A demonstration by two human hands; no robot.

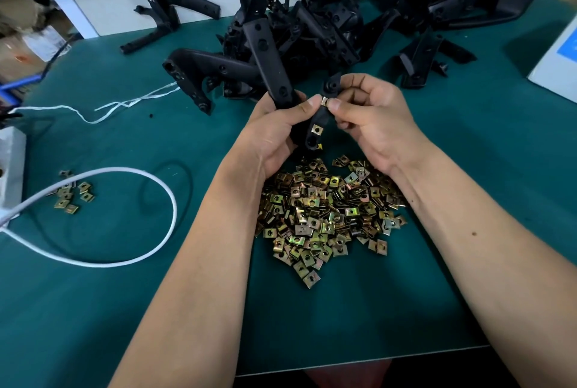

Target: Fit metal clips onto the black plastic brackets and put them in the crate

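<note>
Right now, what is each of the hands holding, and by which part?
Left hand grips a black bracket at its lower end. Right hand pinches a metal clip against the bracket's edge.

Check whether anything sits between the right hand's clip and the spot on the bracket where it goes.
Nothing visible does. The right hand pinches a clip right at the edge of the bracket gripped by the left hand. Another clip is already fitted lower down, clear of it.

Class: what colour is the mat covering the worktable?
Dark teal green table mat, seen in the head view.
</note>
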